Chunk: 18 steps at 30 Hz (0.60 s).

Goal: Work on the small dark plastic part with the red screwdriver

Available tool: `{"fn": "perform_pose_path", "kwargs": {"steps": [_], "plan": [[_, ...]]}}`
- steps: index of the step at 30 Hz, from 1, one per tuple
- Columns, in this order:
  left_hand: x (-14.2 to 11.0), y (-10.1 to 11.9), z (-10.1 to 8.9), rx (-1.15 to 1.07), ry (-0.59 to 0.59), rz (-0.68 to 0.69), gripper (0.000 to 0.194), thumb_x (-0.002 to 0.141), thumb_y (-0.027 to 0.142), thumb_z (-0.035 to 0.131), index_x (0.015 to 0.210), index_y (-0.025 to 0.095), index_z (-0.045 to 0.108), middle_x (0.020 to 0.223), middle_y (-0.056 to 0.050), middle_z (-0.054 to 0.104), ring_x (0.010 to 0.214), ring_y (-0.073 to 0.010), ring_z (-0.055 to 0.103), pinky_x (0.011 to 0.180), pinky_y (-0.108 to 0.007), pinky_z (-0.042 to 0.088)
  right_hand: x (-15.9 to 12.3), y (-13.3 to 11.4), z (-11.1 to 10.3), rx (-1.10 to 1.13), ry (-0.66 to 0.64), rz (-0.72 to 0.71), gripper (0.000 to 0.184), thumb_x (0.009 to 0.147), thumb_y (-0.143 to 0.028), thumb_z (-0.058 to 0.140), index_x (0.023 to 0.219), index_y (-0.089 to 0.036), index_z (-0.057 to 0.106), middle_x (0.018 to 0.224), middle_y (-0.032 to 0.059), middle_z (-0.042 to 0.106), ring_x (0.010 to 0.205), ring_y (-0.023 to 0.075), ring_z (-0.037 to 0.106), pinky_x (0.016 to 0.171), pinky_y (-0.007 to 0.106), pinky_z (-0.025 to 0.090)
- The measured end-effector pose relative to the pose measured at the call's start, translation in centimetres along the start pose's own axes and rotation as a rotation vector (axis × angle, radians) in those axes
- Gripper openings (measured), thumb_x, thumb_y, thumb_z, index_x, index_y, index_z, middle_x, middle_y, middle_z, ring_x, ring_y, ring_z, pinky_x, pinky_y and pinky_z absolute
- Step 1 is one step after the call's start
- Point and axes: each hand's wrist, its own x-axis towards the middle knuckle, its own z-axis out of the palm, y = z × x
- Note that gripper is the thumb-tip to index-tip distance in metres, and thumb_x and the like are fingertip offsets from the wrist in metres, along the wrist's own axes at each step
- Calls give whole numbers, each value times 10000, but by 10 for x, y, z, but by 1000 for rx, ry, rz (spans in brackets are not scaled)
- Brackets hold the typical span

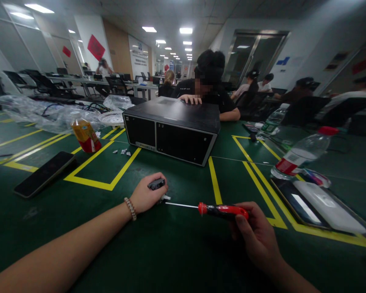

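My left hand (149, 192), with a beaded bracelet on the wrist, is closed around a small dark grey part (157, 184) whose exact kind I cannot make out. A small white piece (166, 197) sticks out beneath its fingers. In my right hand (256, 232) is a red and black screwdriver (224, 210), gripped by the end of its handle. Its thin shaft points left, and the tip is close to the white piece; whether they touch I cannot tell. Beyond both hands a black computer case (173, 122) lies on its side on the green table (171, 252).
A person (212, 81) sits behind the case, one hand on its top. To the left are a phone (44, 174), a drink bottle (84, 132), a white basket (112, 118) and plastic wrap. Water bottles (303, 154) and a white device (329, 205) stand right. Yellow tape marks the table.
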Motion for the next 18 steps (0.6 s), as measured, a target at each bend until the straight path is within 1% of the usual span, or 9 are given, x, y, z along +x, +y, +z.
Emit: {"fn": "perform_pose_path", "kwargs": {"steps": [5, 8, 12, 15, 18], "plan": [[-1, 2, -1, -10, -15, -14, 62, 864, 262, 651, 862, 200, 641, 797, -5, 664, 704, -182, 632, 651, -285, 504, 0, 4, -2, -65, 11, -47, 319, 1025, -505, 564, 1231, -263, 597, 710, -4, 653, 499, 158, 616, 421, 238, 506], [-1, 3, -1, -16, -6, -11, 52, 855, 251, 646, 855, 199, 638, 786, -1, 657, 698, -178, 625, 646, -280, 496, -2, 5, -4, -101, -8, -57, 334, 1036, -459, 557, 1323, -288, 564, 763, 5, 660, 529, 165, 625, 455, 254, 532], [-1, 3, 0, -19, 4, -13, 62, 849, 258, 650, 848, 198, 634, 774, 5, 647, 683, -174, 614, 640, -276, 488, -5, 3, -4, -61, -30, -51, 412, 1054, -400, 497, 1457, -314, 495, 835, 27, 673, 586, 188, 644, 509, 293, 566], [-1, 2, 0, -10, 4, -7, 64, 852, 259, 651, 844, 198, 635, 774, 3, 650, 690, -176, 620, 648, -278, 488, -5, 1, -4, -48, -43, -31, 446, 1051, -369, 491, 1493, -311, 489, 851, 38, 674, 602, 199, 641, 516, 310, 563], [0, 2, -1, -10, 4, -7, 67, 852, 262, 654, 836, 199, 636, 769, 4, 651, 691, -179, 623, 644, -277, 486, -4, 0, -4, -35, -29, -1, 451, 1052, -384, 494, 1495, -300, 491, 867, 46, 673, 584, 193, 631, 497, 310, 549]]}}
